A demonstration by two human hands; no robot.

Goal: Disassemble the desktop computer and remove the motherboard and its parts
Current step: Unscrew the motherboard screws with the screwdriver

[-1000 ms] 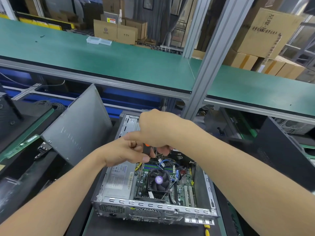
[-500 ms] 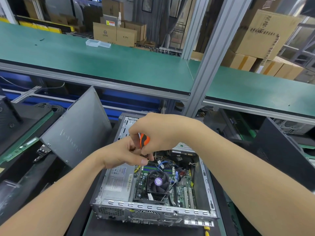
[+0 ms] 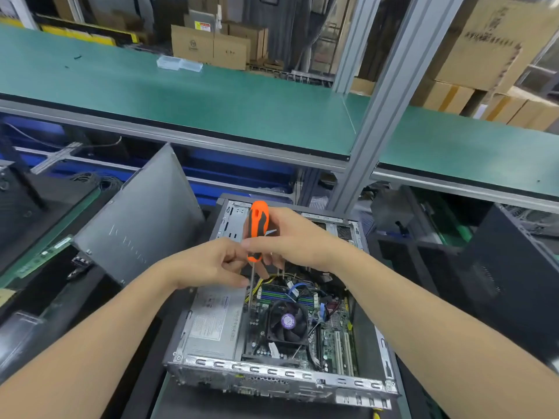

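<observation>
An open desktop case point(image 3: 272, 373) lies in front of me with its motherboard point(image 3: 335, 337) exposed. A black CPU fan point(image 3: 287, 322) sits mid-board, and a silver power supply point(image 3: 211, 322) fills the left side. My right hand point(image 3: 296, 240) grips an orange-and-black screwdriver point(image 3: 257, 225), which stands upright over the case. Its thin shaft runs down to the board's left edge, beside the power supply. My left hand point(image 3: 208, 264) pinches the screwdriver at the base of the handle. Yellow and blue cables lie under both hands.
A grey side panel point(image 3: 136, 219) leans against the case's left. Black computer cases point(image 3: 499, 282) stand to the right. A green shelf point(image 3: 181, 95) on an aluminium post point(image 3: 372, 116) overhangs the far end. Memory sticks point(image 3: 45, 255) lie at the far left.
The orange handle was hidden inside my hands and now stands upright above them. My right hand has shifted its grip lower, and the shaft now points down at the board.
</observation>
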